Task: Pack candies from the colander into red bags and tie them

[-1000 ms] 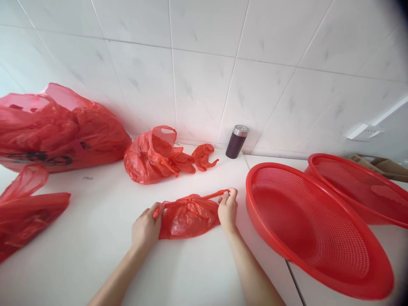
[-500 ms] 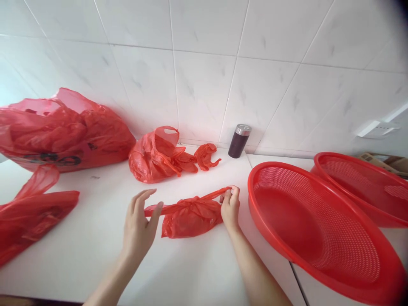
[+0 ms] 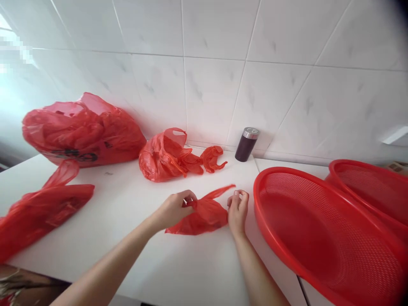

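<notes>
A small red plastic bag (image 3: 204, 219), tied at the top, lies on the white table in front of me. My left hand (image 3: 178, 208) reaches over its left part, thumb and fingers pinched on the bunched plastic near the knot. From there one twisted handle end sticks up to the right, its tip free. My right hand (image 3: 238, 212) is at the bag's right end, fingers loosely curled and apart from the handle tip, with nothing seen in them. The side of this hand is close against the bag; whether it touches is unclear.
Behind stand a full red plastic bag (image 3: 162, 159), a crumpled red bag (image 3: 213, 159) and a dark tumbler (image 3: 246, 146). A large bulging red bag (image 3: 86, 136) and another red bag (image 3: 51, 212) are left. Two red plastic baskets (image 3: 270, 221) stand right. A tiled wall (image 3: 213, 93) closes the back.
My left hand has moved right, from the left handle end to the knot area, and closed there. My right hand has let go of the right handle end. The view has shifted left.
</notes>
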{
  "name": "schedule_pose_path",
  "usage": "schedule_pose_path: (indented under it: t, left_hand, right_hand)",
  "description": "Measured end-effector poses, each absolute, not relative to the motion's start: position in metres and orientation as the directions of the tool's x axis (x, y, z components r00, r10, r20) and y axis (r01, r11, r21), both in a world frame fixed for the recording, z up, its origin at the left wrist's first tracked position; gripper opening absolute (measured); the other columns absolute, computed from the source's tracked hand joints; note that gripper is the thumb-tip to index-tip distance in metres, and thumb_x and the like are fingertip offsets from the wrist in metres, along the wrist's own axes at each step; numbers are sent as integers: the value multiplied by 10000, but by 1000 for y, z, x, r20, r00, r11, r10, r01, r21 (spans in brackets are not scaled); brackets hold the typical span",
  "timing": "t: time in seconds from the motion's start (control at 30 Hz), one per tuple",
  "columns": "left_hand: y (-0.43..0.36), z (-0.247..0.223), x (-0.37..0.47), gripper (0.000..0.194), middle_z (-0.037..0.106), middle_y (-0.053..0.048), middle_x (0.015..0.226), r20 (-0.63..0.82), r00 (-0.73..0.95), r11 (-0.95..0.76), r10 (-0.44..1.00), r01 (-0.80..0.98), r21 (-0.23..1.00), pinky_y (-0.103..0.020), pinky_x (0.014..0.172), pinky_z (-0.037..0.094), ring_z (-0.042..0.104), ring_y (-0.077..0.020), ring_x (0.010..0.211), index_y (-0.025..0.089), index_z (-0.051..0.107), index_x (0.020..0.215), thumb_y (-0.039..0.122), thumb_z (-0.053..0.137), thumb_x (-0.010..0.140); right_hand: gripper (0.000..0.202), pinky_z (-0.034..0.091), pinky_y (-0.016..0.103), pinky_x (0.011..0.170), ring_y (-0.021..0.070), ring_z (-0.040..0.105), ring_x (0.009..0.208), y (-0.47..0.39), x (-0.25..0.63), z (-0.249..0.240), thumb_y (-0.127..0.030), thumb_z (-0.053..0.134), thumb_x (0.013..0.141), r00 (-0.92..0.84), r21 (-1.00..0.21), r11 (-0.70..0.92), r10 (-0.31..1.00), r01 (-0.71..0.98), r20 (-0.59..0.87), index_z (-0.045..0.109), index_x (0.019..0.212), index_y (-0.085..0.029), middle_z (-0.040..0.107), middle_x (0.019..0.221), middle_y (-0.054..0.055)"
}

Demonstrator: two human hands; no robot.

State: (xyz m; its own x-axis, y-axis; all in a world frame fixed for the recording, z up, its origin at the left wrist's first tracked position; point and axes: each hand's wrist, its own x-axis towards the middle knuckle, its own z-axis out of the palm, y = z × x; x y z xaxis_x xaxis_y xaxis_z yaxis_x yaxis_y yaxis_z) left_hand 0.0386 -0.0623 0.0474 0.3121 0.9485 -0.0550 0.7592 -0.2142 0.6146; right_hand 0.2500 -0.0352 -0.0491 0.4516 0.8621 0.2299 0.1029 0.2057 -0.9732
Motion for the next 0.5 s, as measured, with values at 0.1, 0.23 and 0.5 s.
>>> schedule_pose_path:
  t: [0.1,0.23,0.5]
  left_hand:
    - [-73,81,6,190,696,6,868,-148,268,-66,952,651,756,-251,626,498,634,-165,731,225,643,950,310,557,803]
    - [-77,107,-51,326,729,-31,848,-289,118,179,950,552,814,-306,684,527,674,-228,771,175,686,965,363,670,699]
    - [-97,93,-180,602,758,-54,830,-157,-323,348,933,702,622,-317,686,552,681,-257,763,137,708,913,621,651,560]
  right_hand:
    - [281,355,223,517,116,446,528,-35,251,-48,-517,448,928,415,-981,171,889,93,194,413,961,-241,482,622,-58]
    - [305,351,225,495,119,450,515,-33,252,-50,-525,493,903,380,-981,149,906,126,186,420,988,-241,509,629,-53]
    - [314,331,213,455,109,432,476,-30,253,-56,-522,508,875,375,-976,168,903,139,208,443,955,-226,492,595,-57]
